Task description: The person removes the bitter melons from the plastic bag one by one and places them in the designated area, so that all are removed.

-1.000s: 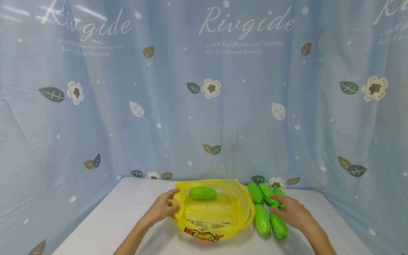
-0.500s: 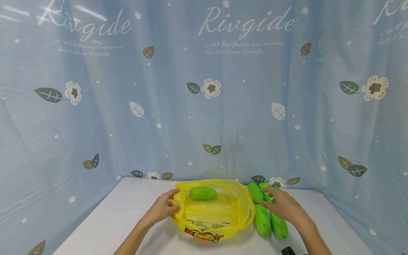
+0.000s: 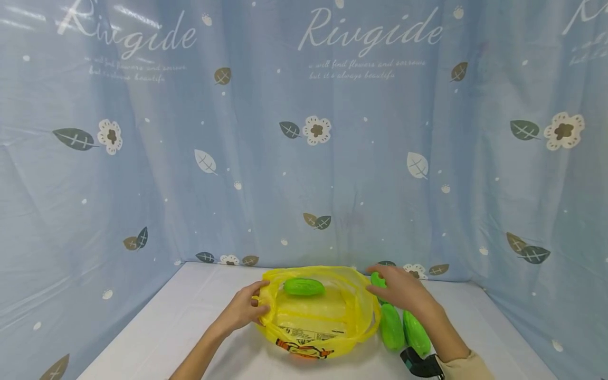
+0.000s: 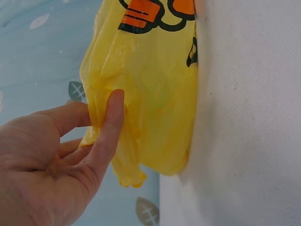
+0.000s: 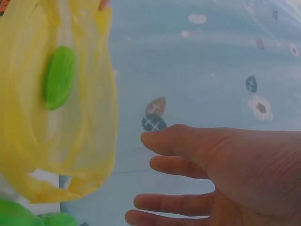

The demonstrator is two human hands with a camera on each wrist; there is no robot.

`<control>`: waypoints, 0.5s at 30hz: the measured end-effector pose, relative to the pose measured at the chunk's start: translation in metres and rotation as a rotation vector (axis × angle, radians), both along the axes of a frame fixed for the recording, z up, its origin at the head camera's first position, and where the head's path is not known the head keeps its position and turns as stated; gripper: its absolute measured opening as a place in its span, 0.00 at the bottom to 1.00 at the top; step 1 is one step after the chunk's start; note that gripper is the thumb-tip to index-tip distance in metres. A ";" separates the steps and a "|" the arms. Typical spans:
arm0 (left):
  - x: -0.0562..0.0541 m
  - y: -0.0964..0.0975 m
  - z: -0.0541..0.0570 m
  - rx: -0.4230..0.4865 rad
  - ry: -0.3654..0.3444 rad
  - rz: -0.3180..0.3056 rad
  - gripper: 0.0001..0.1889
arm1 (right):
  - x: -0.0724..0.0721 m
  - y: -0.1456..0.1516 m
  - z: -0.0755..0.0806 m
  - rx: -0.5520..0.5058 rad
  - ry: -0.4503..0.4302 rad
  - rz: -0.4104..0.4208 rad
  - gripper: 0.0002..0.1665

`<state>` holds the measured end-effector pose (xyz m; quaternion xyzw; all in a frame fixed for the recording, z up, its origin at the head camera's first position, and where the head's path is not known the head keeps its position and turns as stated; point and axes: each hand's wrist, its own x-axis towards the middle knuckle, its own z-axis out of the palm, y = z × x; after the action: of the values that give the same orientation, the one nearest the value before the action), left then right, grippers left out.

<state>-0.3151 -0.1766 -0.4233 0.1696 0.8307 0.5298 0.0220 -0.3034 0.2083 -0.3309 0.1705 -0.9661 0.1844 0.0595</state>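
Note:
A yellow plastic bag point(image 3: 342, 345) with an orange-and-black print stands with its mouth held wide, and one green cucumber point(image 3: 304, 287) lies inside. My left hand point(image 3: 242, 307) pinches the left edge of the bag between thumb and fingers; the left wrist view shows the thin film point(image 4: 155, 127) bunched there. My right hand point(image 3: 404, 287) hovers just right of the bag, over the back of a group of cucumbers. Its fingers point(image 5: 174, 204) are spread and hold nothing in the right wrist view. Two front cucumbers point(image 3: 391, 327) show; the back ones are mostly hidden behind the hand.
A white cloth point(image 3: 214, 285) covers the table. Blue patterned curtain point(image 3: 266, 200) hangs around the back and both sides. A black wrist device point(image 3: 420, 363) and a beige sleeve point(image 3: 465, 367) are on the right arm.
My right hand has moved left and back, from above the right-hand cucumbers toward the bag's right rim. The sleeve and black wrist device have come into view. My left hand stays put.

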 end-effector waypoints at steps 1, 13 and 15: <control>0.000 0.000 0.000 -0.001 0.000 0.001 0.36 | 0.000 -0.002 0.001 0.002 -0.004 0.000 0.24; 0.001 0.002 -0.002 0.012 0.009 0.027 0.34 | -0.003 -0.015 0.003 0.005 -0.014 0.038 0.26; 0.000 0.002 -0.003 0.010 0.011 0.031 0.34 | -0.004 -0.018 0.003 0.002 -0.023 0.044 0.26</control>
<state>-0.3151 -0.1749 -0.4262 0.1600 0.8305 0.5335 0.0082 -0.3072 0.1901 -0.3277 0.1894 -0.9630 0.1867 0.0443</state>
